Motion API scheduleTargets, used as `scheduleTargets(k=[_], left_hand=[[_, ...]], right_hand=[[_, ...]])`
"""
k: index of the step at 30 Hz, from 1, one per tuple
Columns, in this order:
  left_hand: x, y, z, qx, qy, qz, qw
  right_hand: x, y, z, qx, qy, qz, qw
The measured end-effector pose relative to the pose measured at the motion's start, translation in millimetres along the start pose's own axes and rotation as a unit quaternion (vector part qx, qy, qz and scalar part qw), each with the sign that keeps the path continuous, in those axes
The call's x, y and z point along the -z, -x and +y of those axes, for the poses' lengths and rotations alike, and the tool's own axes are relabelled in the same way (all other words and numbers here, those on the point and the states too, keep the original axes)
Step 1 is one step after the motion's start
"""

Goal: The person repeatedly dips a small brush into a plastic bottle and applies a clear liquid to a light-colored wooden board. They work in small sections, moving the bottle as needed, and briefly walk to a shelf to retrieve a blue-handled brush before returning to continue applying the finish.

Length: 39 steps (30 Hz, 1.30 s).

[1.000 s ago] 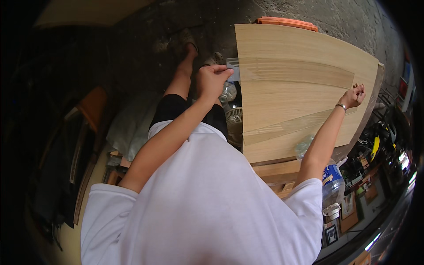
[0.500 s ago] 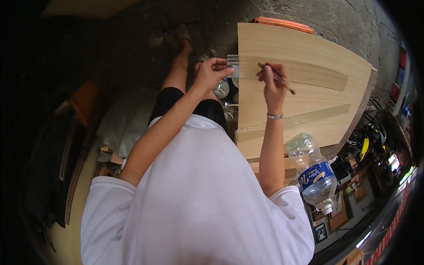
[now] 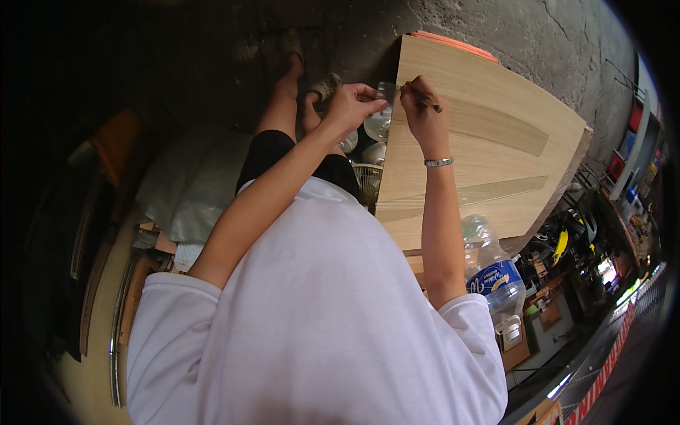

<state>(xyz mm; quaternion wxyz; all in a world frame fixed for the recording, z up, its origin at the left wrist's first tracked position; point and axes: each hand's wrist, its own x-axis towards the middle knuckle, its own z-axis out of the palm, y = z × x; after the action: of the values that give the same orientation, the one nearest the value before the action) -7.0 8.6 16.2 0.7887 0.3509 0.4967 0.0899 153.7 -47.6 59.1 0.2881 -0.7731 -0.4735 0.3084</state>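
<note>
Past the left edge of a pale wooden board (image 3: 496, 78), my left hand (image 3: 350, 108) pinches the end of a clear, flat strip (image 3: 506, 127). The strip runs rightward across the board and passes behind my right hand (image 3: 427, 117). My right hand is closed round a thin, brown, pen-like tool (image 3: 434, 106), close to the strip's left end and the board's edge. Its working tip is too small to make out. A second clear strip (image 3: 503, 190) lies on the nearer part of the board, partly behind my right forearm.
A large clear plastic bottle (image 3: 489, 273) with a blue label is beside my right forearm. Something orange (image 3: 453, 44) shows behind the board's far edge. Left of the board are a slatted basket (image 3: 368, 177) and clear containers (image 3: 377, 127). Concrete floor (image 3: 538, 35) lies beyond.
My right hand has moved left and slightly away from me with the tool, which is now more end-on. My left hand keeps its pinch on the strip. The view has shifted a little.
</note>
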Motion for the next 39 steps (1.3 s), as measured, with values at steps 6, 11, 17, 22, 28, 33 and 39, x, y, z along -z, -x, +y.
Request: scheduleTargets(k=[6,11,17,22,28,33,39], left_hand=[[-4,-5,-17,-0.002,0.003,0.003,1.000],[-12,-2,-30,-0.002,0.022,0.008,1.000],[-8,-3,-27,0.007,0.040,0.001,0.999],[-7,-1,-21,0.003,0.080,-0.018,0.997],[-9,-2,-20,-0.010,0.016,0.004,1.000],[-7,-8,-23,-0.016,0.004,0.003,1.000],[-5,-6,-24,0.006,0.028,-0.023,0.999]], right_hand=[[2,0,-2,-0.040,-0.035,0.011,0.999],[5,3,0,-0.021,-0.010,0.007,1.000],[6,10,-1,-0.037,-0.004,-0.005,0.999],[2,12,1,-0.036,-0.004,0.006,0.999],[1,9,-5,-0.020,0.008,-0.007,1.000],[-2,11,-3,0.013,0.016,-0.011,1.000],[-9,62,-7,-0.016,0.052,-0.024,0.998]])
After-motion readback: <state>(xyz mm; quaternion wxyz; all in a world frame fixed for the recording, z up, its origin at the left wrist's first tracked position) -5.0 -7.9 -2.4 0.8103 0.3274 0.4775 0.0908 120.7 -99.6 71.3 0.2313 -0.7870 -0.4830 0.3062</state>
